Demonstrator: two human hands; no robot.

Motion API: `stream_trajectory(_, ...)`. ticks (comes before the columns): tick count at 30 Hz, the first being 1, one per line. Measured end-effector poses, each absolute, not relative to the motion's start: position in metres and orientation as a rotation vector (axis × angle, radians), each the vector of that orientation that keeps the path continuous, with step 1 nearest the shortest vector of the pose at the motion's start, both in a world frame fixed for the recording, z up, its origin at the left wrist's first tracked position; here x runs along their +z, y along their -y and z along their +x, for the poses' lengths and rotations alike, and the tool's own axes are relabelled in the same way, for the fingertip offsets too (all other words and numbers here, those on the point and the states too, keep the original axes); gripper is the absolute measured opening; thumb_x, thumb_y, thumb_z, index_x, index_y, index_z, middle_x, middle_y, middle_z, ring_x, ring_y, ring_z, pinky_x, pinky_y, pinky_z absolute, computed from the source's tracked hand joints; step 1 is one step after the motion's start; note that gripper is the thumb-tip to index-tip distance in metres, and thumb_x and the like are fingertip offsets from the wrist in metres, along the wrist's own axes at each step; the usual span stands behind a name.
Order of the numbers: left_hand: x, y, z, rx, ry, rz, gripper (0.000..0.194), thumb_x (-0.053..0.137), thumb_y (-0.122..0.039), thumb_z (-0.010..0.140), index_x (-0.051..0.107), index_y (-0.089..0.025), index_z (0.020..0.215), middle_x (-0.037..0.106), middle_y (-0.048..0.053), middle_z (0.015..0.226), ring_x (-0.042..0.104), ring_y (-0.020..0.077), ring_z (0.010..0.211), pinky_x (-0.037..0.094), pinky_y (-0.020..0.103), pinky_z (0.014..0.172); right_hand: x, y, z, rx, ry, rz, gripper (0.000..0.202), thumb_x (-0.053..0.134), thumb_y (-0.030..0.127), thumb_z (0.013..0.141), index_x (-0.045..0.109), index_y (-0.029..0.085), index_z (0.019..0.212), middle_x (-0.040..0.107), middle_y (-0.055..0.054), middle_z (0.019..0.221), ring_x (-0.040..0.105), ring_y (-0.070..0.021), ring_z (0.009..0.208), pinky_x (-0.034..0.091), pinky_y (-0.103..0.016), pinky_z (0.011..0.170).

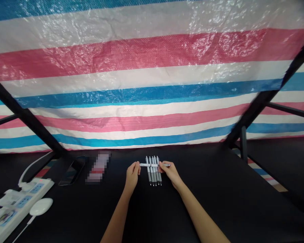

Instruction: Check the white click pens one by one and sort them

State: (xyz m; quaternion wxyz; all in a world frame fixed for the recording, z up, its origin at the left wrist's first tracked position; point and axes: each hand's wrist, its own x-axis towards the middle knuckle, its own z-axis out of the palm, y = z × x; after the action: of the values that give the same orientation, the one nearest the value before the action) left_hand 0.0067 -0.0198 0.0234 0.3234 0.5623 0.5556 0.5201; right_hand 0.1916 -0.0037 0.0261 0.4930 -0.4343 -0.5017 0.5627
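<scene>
A white and grey pen (152, 165) is held level, crosswise above a row of several similar pens (153, 178). My right hand (170, 171) pinches it near its grey, pointed end, which sticks out to the right past the fingers. At the opposite end, my left hand (133, 173) has its thumb and fingers closed on the pen's white tip. Below, the row lies side by side on the black table, points toward me, with white upper barrels and grey lower parts.
At the left lie a dark phone (73, 170), a blurred pinkish item (98, 167), a white power strip (27, 199) and a white round charger (41, 206) with cables. Black frame bars (253, 111) and a striped plastic sheet (142, 74) stand behind the table (218, 195).
</scene>
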Motion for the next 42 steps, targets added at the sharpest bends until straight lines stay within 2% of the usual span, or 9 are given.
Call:
stream_trajectory(3, 0.023, 0.02, 0.006, 1.365, -1.456, 1.479, 0.046, 0.037, -0.049, 0.086, 0.036, -0.02, 0.05, 0.037, -0.003, 0.048, 0.039, 0.0109, 0.048, 0.031, 0.025, 0.052, 0.027, 0.003, 0.194, 1.344, 1.264, -1.077, 0.05, 0.061, 0.064, 0.068, 0.061, 0.016, 0.055, 0.057, -0.003, 0.051, 0.049, -0.0128, 0.049, 0.041, -0.027, 0.054)
stream_trajectory(8, 0.022, 0.019, 0.005, 1.407, -1.438, 1.408, 0.046, 0.036, -0.049, 0.086, 0.035, -0.021, 0.05, 0.036, -0.003, 0.049, 0.038, 0.0111, 0.049, 0.031, 0.025, 0.052, 0.027, 0.0, 0.202, 1.37, 1.168, -0.981, 0.052, 0.073, 0.051, 0.063, 0.062, 0.02, 0.103, 0.063, 0.0, 0.066, 0.047, -0.0101, 0.049, 0.039, -0.025, 0.052)
stream_trajectory(14, 0.02, 0.018, 0.003, 1.4, -1.43, 1.388, 0.046, 0.036, -0.049, 0.087, 0.035, -0.021, 0.05, 0.036, -0.003, 0.049, 0.037, 0.0115, 0.05, 0.03, 0.025, 0.052, 0.027, -0.003, 0.212, 1.334, 1.248, -1.024, 0.036, 0.077, 0.046, 0.058, 0.065, 0.018, 0.078, 0.061, 0.0, 0.064, 0.05, -0.0119, 0.055, 0.039, -0.026, 0.055)
stream_trajectory(20, 0.021, 0.019, 0.004, 1.391, -1.44, 1.419, 0.046, 0.037, -0.048, 0.087, 0.035, -0.021, 0.05, 0.037, -0.003, 0.049, 0.038, 0.0113, 0.049, 0.031, 0.025, 0.052, 0.027, -0.003, 0.211, 1.21, 1.475, -1.084, 0.052, 0.054, 0.059, 0.077, 0.058, 0.016, 0.048, 0.056, -0.002, 0.05, 0.047, -0.0124, 0.05, 0.037, -0.027, 0.056)
stream_trajectory(23, 0.022, 0.019, 0.003, 1.401, -1.452, 1.423, 0.046, 0.036, -0.049, 0.086, 0.035, -0.021, 0.05, 0.036, -0.003, 0.049, 0.038, 0.0113, 0.049, 0.031, 0.025, 0.052, 0.026, -0.004, 0.211, 1.223, 1.461, -1.092, 0.05, 0.051, 0.061, 0.078, 0.064, 0.016, 0.061, 0.056, -0.002, 0.05, 0.045, -0.012, 0.048, 0.036, -0.026, 0.052)
stream_trajectory(27, 0.021, 0.018, 0.001, 1.422, -1.485, 1.398, 0.046, 0.036, -0.049, 0.087, 0.034, -0.021, 0.051, 0.036, -0.003, 0.049, 0.037, 0.0109, 0.049, 0.03, 0.024, 0.05, 0.027, -0.005, 0.212, 1.305, 1.334, -1.016, 0.046, 0.071, 0.052, 0.064, 0.062, 0.019, 0.096, 0.06, 0.002, 0.06, 0.047, -0.0112, 0.05, 0.037, -0.025, 0.051)
stream_trajectory(31, 0.02, 0.018, 0.0, 1.42, -1.496, 1.405, 0.046, 0.036, -0.049, 0.087, 0.034, -0.021, 0.051, 0.037, -0.003, 0.048, 0.037, 0.0109, 0.048, 0.031, 0.024, 0.05, 0.028, -0.005, 0.215, 1.324, 1.327, -1.004, 0.04, 0.075, 0.051, 0.059, 0.062, 0.019, 0.08, 0.062, 0.0, 0.062, 0.049, -0.0119, 0.052, 0.038, -0.025, 0.051)
stream_trajectory(36, 0.02, 0.018, 0.001, 1.428, -1.487, 1.432, 0.046, 0.036, -0.048, 0.087, 0.034, -0.021, 0.051, 0.036, -0.003, 0.049, 0.037, 0.0108, 0.048, 0.031, 0.024, 0.051, 0.023, -0.007, 0.217, 1.217, 1.478, -1.09, 0.048, 0.054, 0.059, 0.077, 0.061, 0.016, 0.057, 0.062, -0.004, 0.055, 0.047, -0.0118, 0.048, 0.037, -0.026, 0.051)
stream_trajectory(42, 0.021, 0.02, 0.002, 1.407, -1.505, 1.47, 0.045, 0.036, -0.049, 0.087, 0.034, -0.021, 0.051, 0.035, -0.004, 0.048, 0.037, 0.0107, 0.047, 0.03, 0.024, 0.05, 0.017, -0.01, 0.217, 1.288, 1.361, -1.038, 0.046, 0.07, 0.051, 0.066, 0.064, 0.017, 0.095, 0.062, 0.0, 0.062, 0.047, -0.011, 0.049, 0.038, -0.025, 0.051)
